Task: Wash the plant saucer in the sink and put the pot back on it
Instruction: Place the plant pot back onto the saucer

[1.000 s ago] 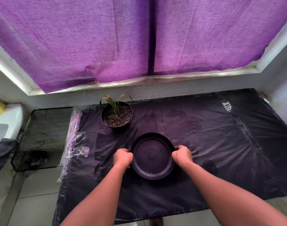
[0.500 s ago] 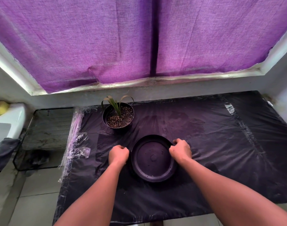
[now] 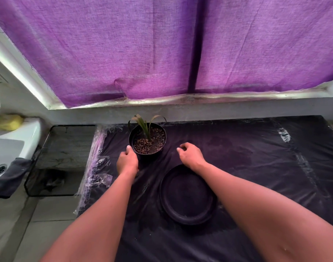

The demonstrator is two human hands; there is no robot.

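While your left hand (image 3: 127, 162) touches the pot (image 3: 147, 141) at its near-left rim, fingers loosely curled, your right hand (image 3: 190, 155) hovers right of it, fingers half-curled, holding nothing. Nearer you, the saucer (image 3: 187, 194) lies on black sheeting (image 3: 247, 148). Far left stands a sink (image 3: 8, 148) with a grey cloth (image 3: 9, 176).

Purple curtain (image 3: 162, 44), black saucer (image 3: 188, 195), black pot (image 3: 147, 141), white sink (image 3: 12, 144).
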